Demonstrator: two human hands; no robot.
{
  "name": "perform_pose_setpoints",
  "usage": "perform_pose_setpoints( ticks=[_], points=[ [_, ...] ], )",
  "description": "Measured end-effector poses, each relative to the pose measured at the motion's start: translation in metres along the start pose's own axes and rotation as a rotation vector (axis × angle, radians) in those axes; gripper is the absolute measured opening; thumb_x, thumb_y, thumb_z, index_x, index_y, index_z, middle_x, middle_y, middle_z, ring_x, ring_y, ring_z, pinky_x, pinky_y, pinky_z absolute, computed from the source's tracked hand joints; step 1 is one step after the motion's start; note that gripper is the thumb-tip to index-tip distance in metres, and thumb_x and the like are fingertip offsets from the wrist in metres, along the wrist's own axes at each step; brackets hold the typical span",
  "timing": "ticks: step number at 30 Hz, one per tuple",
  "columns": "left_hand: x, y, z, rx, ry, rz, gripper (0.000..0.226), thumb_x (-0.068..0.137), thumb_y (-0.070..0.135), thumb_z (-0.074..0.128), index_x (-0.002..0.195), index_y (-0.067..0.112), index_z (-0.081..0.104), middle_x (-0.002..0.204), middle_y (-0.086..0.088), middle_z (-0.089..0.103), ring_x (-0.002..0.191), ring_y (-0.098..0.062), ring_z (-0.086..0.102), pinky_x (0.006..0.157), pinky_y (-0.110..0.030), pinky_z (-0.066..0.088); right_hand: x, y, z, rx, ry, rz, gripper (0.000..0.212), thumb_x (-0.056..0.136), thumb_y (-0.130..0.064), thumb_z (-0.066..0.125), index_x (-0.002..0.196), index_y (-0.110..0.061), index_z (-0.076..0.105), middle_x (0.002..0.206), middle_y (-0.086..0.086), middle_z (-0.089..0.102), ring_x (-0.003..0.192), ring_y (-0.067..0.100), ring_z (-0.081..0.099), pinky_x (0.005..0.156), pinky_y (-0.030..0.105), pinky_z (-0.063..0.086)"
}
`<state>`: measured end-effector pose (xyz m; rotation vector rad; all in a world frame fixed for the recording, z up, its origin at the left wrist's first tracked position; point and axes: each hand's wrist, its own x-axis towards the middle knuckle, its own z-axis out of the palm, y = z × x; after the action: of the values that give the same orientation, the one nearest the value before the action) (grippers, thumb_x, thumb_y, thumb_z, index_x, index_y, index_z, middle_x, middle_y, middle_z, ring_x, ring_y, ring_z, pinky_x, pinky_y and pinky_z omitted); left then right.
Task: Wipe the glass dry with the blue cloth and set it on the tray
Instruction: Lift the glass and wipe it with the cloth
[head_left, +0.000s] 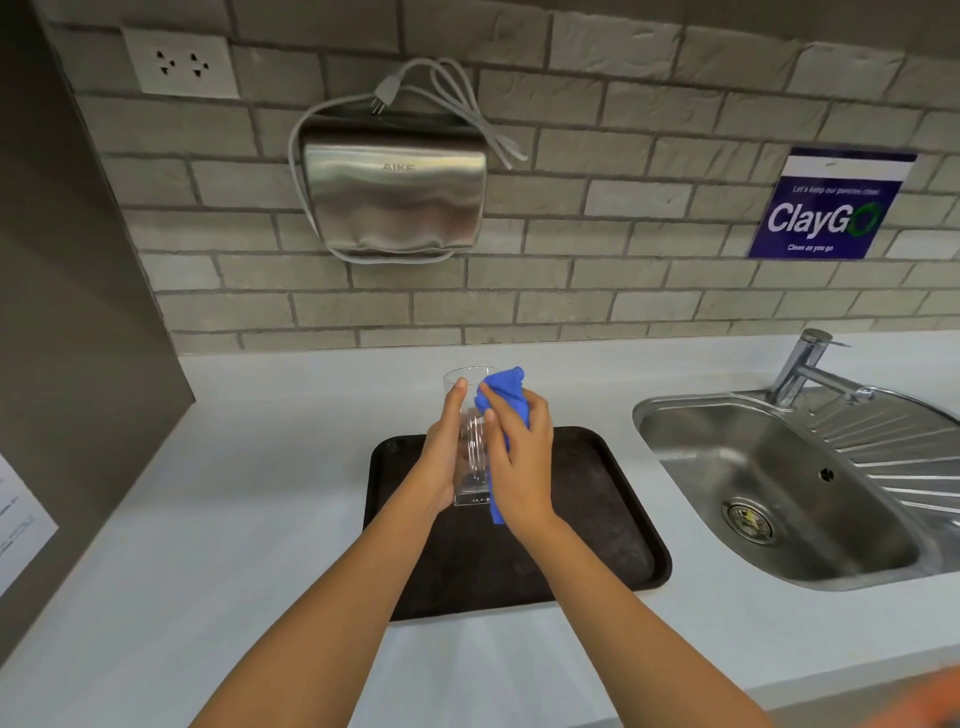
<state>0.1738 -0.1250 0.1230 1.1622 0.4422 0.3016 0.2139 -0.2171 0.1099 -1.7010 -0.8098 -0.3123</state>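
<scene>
A tall clear glass (470, 457) is held upright above the dark brown tray (597, 525), its mouth pointing away from me. My left hand (441, 457) grips its left side, thumb up along the wall. My right hand (519, 462) presses the blue cloth (506, 395) against the glass's right side. The cloth bunches over the rim at the top and a corner hangs below my palm near the glass's base. The tray lies flat on the white counter under both hands.
A steel sink (769, 483) with a tap (805, 374) sits to the right of the tray. A steel hand dryer (395, 197) hangs on the brick wall ahead. White counter (249, 493) stretches left to a grey side panel.
</scene>
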Motion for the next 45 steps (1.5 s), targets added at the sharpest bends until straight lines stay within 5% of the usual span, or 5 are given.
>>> perform_pose_setpoints(
  ticks=[7, 24, 31, 40, 45],
  points=[
    [-0.005, 0.003, 0.006, -0.079, 0.002, -0.048, 0.070, 0.095, 0.067, 0.040, 0.127, 0.010, 0.065, 0.111, -0.018, 0.075, 0.094, -0.028, 0.075, 0.081, -0.040, 0.061, 0.021, -0.002, -0.014, 0.309, -0.056, 0.464, 0.040, 0.102, -0.038, 0.037, 0.129, -0.014, 0.052, 0.109, 0.001, 0.048, 0.101, 0.018, 0.059, 0.090, 0.035, 0.052],
    [-0.004, -0.012, 0.018, 0.171, 0.215, 0.070, 0.051, 0.085, 0.058, 0.068, 0.110, 0.013, 0.070, 0.104, -0.011, 0.077, 0.093, -0.023, 0.076, 0.082, -0.036, 0.062, -0.007, -0.001, -0.010, 0.079, 0.046, 0.194, 0.044, 0.099, -0.031, 0.050, 0.142, -0.025, 0.044, 0.121, -0.017, 0.036, 0.109, -0.010, 0.041, 0.084, -0.004, 0.034],
    [-0.011, -0.011, 0.023, 0.067, 0.140, 0.010, 0.054, 0.097, 0.056, 0.050, 0.117, 0.010, 0.070, 0.108, -0.016, 0.078, 0.098, -0.029, 0.076, 0.078, -0.035, 0.061, 0.014, 0.008, -0.022, 0.353, -0.032, 0.584, 0.040, 0.102, -0.037, 0.038, 0.137, -0.018, 0.046, 0.131, 0.006, 0.044, 0.112, 0.017, 0.055, 0.101, 0.038, 0.048],
    [-0.001, 0.006, 0.021, -0.071, 0.132, 0.018, 0.052, 0.100, 0.057, 0.040, 0.104, 0.014, 0.068, 0.084, -0.009, 0.075, 0.077, -0.021, 0.072, 0.068, -0.034, 0.057, -0.015, 0.000, -0.014, -0.136, 0.005, -0.055, 0.032, 0.099, -0.027, 0.048, 0.130, -0.031, 0.056, 0.124, -0.001, 0.046, 0.111, 0.013, 0.046, 0.092, 0.014, 0.036],
    [-0.004, 0.003, 0.021, -0.088, 0.098, 0.028, 0.051, 0.101, 0.055, 0.041, 0.110, 0.011, 0.063, 0.092, -0.010, 0.075, 0.082, -0.021, 0.072, 0.076, -0.037, 0.057, 0.016, -0.004, -0.021, 0.301, -0.059, 0.278, 0.035, 0.102, -0.031, 0.043, 0.134, -0.028, 0.054, 0.113, -0.004, 0.043, 0.111, 0.017, 0.056, 0.096, 0.029, 0.051]
  ],
)
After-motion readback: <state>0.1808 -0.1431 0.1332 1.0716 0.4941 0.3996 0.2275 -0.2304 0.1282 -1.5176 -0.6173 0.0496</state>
